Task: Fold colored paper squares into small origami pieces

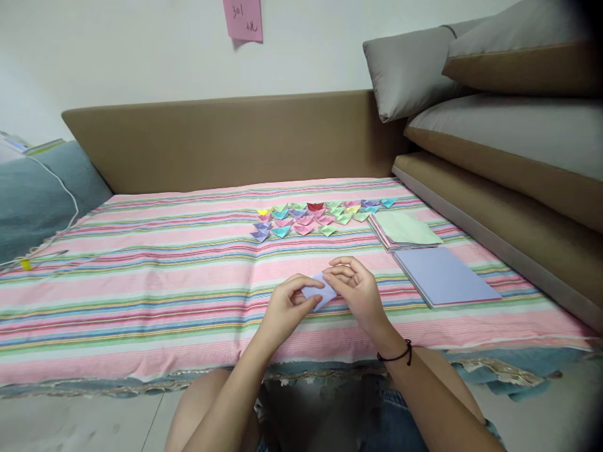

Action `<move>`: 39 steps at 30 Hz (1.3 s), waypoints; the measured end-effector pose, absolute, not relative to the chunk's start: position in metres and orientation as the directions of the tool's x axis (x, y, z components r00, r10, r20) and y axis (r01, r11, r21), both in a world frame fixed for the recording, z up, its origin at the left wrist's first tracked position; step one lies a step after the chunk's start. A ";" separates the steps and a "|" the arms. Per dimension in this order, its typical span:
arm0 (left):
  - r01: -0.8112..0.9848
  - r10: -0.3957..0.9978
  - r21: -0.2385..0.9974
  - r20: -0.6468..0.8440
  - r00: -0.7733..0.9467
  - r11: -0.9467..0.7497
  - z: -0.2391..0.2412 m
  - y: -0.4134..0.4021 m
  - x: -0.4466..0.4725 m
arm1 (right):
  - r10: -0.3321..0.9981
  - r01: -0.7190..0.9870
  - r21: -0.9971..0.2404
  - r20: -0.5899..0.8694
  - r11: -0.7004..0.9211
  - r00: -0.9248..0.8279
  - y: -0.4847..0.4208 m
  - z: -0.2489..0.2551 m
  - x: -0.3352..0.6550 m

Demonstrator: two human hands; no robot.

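Observation:
A small folded piece of lavender paper (324,300) is held between my two hands, over the near part of the striped cloth. My left hand (293,302) pinches its left side between thumb and fingers. On the right, my right hand (354,286) grips the paper's upper right edge with thumb and fingertips; parts of the paper are hidden behind the fingers. Beyond the hands lie several folded paper boats (304,230) in rows, in pink, green, blue, purple, yellow and red.
A stack of pale green paper (407,227) and a stack of lavender sheets (450,276) lie on the striped cloth (141,295) at the right. Grey and brown cushions (509,150) are piled at the far right. A white cable (70,194) runs along the left.

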State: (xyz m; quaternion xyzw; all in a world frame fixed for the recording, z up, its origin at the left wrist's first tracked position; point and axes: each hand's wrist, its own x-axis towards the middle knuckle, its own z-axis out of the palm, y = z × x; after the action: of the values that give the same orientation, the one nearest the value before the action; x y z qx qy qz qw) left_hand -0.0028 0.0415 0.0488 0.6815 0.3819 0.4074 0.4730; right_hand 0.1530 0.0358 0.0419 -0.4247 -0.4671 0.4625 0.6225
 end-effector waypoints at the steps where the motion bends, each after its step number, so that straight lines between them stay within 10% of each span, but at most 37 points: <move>1: 0.124 0.925 0.960 0.201 0.321 -0.251 0.049 0.042 -0.003 | 0.970 -0.168 -0.958 0.217 0.234 0.112 0.035 0.043 0.154; 8: 0.045 0.970 0.984 0.162 0.179 -0.173 0.055 0.045 -0.011 | 0.959 -0.076 -0.970 0.239 0.230 -0.151 0.034 0.042 0.161; 23: -0.057 0.864 0.986 0.163 0.476 -0.155 0.059 0.045 -0.021 | 0.966 -0.147 -0.964 0.237 0.220 -0.106 0.034 0.042 0.163; 39: 0.017 0.914 0.932 0.352 0.204 -0.362 0.056 0.037 -0.003 | 0.941 -0.050 -0.941 0.337 0.336 -0.025 0.034 0.039 0.161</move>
State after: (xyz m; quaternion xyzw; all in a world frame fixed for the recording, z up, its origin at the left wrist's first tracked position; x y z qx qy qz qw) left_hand -0.0032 0.0370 0.0557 0.6434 0.3616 0.5169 0.4336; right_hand 0.1606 0.0340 0.0388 -0.3873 -0.5750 0.4267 0.5808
